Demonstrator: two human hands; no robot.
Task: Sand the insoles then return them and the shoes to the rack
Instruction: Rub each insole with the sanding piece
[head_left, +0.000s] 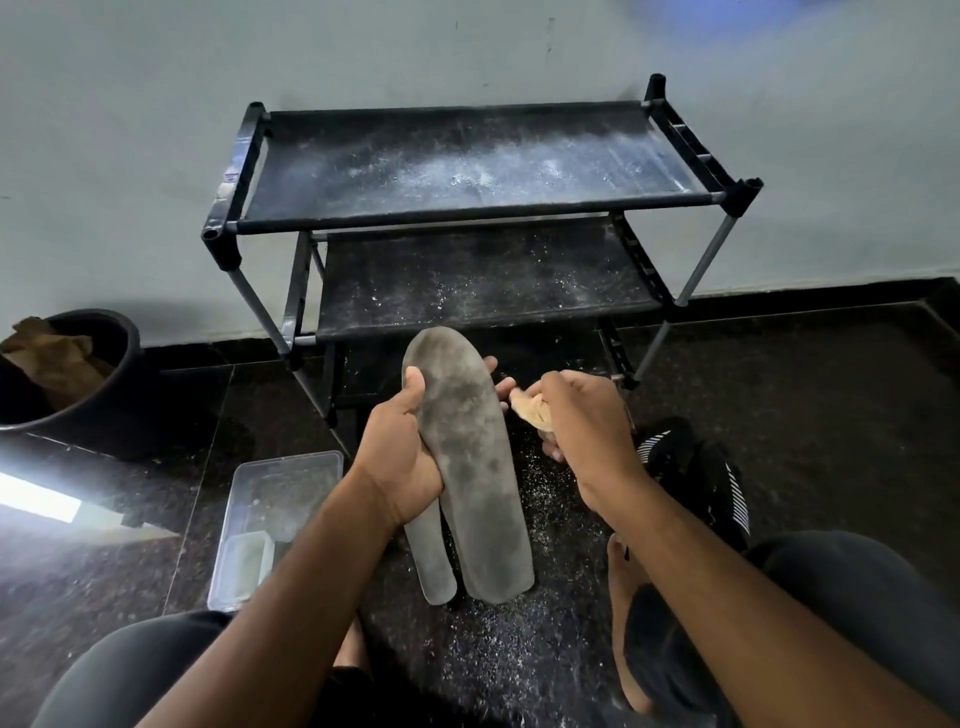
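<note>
A single head-worn wide-angle camera looked forward and steeply down from close above the person's forearms, facing a rack (467, 171) against the wall (156, 104), over the dark floor (831, 374).

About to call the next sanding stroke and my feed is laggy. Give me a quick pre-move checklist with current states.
1. Left hand grips both insoles: ok.
2. Right hand holds the sandpaper: ok.
3. Sandpaper touching the insole: not ok, it is off to the right.
4. Rack shelves free for return: ok, only dust.
5. Shoes at hand: ok, on the floor by the right leg.
6. Sandpaper grit left: cannot tell.
</note>
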